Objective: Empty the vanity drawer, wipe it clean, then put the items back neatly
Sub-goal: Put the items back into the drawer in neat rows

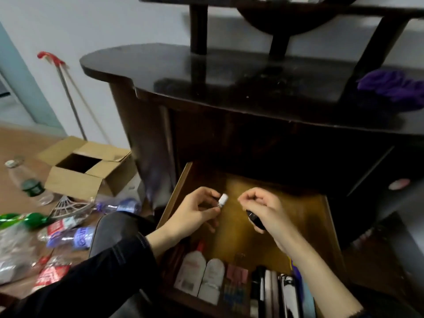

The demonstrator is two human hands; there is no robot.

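Bottles (193, 271) already lined along drawer (305, 216) front, so restocking looks underway. Left grip (192, 212) pinches small vial (223, 200), right grip (266, 210) holds dark tube (254, 220), both over drawer; next: set them beside row.

Both hands meet at mid-frame, each holding something small.

The left hand (195, 212) reaches in from the lower left on an arm in a dark sleeve (110, 271), with thumb and curled fingers (210, 193) pinching a small white-capped vial (223, 200). The right hand (263, 210) comes in from the lower right on a bare forearm (316, 267), its fingers curled downward and a dark object (254, 220) gripped under the palm. The two hands are near each other but apart.
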